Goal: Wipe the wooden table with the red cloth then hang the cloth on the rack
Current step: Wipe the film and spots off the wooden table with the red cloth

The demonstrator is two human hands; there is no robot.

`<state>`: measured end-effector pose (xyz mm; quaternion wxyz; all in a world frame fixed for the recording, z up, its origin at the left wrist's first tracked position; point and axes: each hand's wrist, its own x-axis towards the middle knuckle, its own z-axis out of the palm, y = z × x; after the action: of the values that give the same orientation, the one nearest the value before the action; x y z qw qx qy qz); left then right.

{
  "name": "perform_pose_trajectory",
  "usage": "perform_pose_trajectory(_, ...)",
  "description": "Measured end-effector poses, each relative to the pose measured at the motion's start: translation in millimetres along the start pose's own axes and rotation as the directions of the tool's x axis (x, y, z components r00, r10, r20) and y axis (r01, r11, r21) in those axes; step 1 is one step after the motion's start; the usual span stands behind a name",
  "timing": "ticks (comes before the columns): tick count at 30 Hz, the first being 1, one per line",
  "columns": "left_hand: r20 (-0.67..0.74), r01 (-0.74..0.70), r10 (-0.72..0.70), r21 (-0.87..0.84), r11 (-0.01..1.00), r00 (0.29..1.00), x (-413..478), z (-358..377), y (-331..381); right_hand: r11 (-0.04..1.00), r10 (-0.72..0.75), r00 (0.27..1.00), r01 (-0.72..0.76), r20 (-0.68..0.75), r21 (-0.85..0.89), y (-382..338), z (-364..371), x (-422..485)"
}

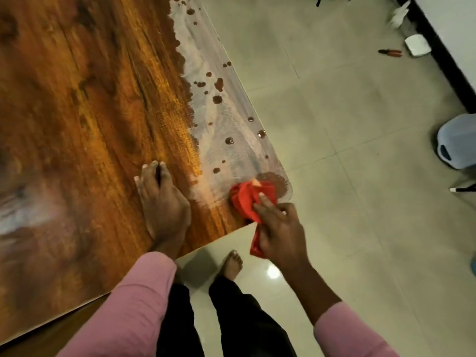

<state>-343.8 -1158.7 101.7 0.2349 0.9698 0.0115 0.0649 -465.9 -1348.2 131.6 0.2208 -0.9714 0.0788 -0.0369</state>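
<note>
The wooden table (85, 104) fills the left of the view. A dusty whitish strip with dark wet spots (219, 119) runs along its right edge. At the near right corner, my right hand (279, 231) grips the bunched red cloth (244, 199), which lies on the tabletop with one end hanging below my palm. My left hand (161, 204) rests flat on the wood with straight fingers, a little left of the cloth. No rack is in view.
Pale floor tiles (347, 124) spread to the right of the table. A light blue plastic container (457, 141) stands at the right edge. Pliers (390, 52) and a white box (417, 45) lie near the dark wall base. My bare foot (233, 264) stands by the table corner.
</note>
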Motion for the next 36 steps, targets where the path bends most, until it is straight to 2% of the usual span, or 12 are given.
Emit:
perform_pose_trajectory(3,0.005,0.0,0.0,0.037,0.999,1.0,0,1,4,0.966,0.259,0.963,-0.256,-0.077,0.04,34,-15,23)
perform_pose_trajectory(8,0.017,0.014,-0.015,0.026,1.0,1.0,-2,0,7,0.871,0.483,0.862,-0.454,-0.155,0.186,14,1,33)
perform_pose_trajectory(10,0.023,0.013,-0.014,0.03,0.999,1.0,-2,0,8,0.918,0.375,0.924,-0.357,-0.081,0.173,-12,11,24)
perform_pose_trajectory(12,0.018,0.018,-0.019,0.046,0.999,1.0,-1,2,8,0.978,0.14,0.99,-0.141,0.019,0.15,-32,17,15)
perform_pose_trajectory(15,0.007,0.018,-0.019,0.069,0.997,1.0,0,3,8,0.985,-0.157,0.986,0.153,0.053,0.083,-18,8,17)
perform_pose_trajectory(17,0.001,0.025,-0.025,0.054,0.998,1.0,1,3,8,0.997,-0.076,0.997,0.076,0.014,0.019,10,-5,32)
perform_pose_trajectory(21,0.004,0.032,-0.033,0.049,0.998,0.999,0,3,8,0.931,0.363,0.926,-0.366,-0.106,-0.003,45,-17,82)
perform_pose_trajectory(23,0.017,0.031,-0.032,0.058,0.998,0.999,1,3,7,0.911,0.403,0.901,-0.411,-0.159,-0.019,32,-9,96)
perform_pose_trajectory(27,0.02,0.046,-0.047,0.036,0.998,0.999,-1,6,6,0.952,0.291,0.949,-0.299,-0.119,-0.057,-13,15,93)
perform_pose_trajectory(30,0.045,0.049,-0.05,0.018,0.999,0.998,1,6,4,1.0,-0.003,1.0,0.003,0.016,0.028,-60,37,74)
perform_pose_trajectory(33,0.078,0.032,-0.032,0.005,0.999,0.996,2,4,1,0.972,-0.235,0.967,0.231,0.097,0.049,-68,41,55)
perform_pose_trajectory(36,0.035,0.043,-0.043,-0.003,0.999,0.998,3,5,2,0.988,-0.154,0.986,0.155,0.057,-0.019,-20,20,64)
